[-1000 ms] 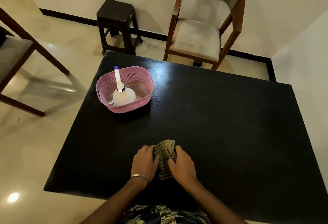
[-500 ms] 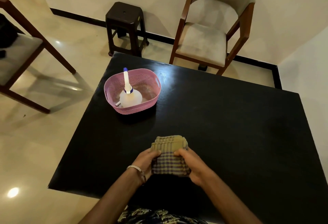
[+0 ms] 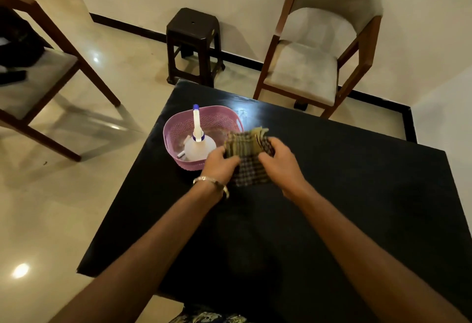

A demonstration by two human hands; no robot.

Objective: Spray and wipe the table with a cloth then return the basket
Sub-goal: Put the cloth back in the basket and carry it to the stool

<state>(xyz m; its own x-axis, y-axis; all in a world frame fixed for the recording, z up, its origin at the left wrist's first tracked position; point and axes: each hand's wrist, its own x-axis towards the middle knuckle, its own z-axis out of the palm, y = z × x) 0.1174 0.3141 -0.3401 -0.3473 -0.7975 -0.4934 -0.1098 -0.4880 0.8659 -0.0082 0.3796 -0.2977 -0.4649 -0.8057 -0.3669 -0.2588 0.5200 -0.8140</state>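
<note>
Since the last frame you have carried the cloth (image 3: 249, 159) forward from the near part of the desk (image 3: 344, 207) to just beside the basket, with both arms stretched further out. Your left hand (image 3: 220, 163) pinches the cloth's left edge and your right hand (image 3: 277, 160) grips its right side, so the fingers of both are closed on the fabric. Holding it from two sides keeps the fold together, which suits dropping it in as one bundle; I judge the wiping finished and the cloth on its way back to its container. Whether it hangs clear of the surface or rests on it cannot be told.

Just past your left hand sits the pink basket (image 3: 176, 131) near the desk's far left corner, with the spray bottle (image 3: 198, 143) standing upright inside it, nozzle up, so it will travel without tipping. The cloth's left corner overlaps the basket's rim from this angle.

Counted: one cloth, one basket, one bottle, one bracelet (image 3: 212, 182) on your left wrist. Beyond the desk stand one dark stool (image 3: 192, 41) and one cushioned chair (image 3: 314, 62); a second chair (image 3: 38, 67) stands to the left.
</note>
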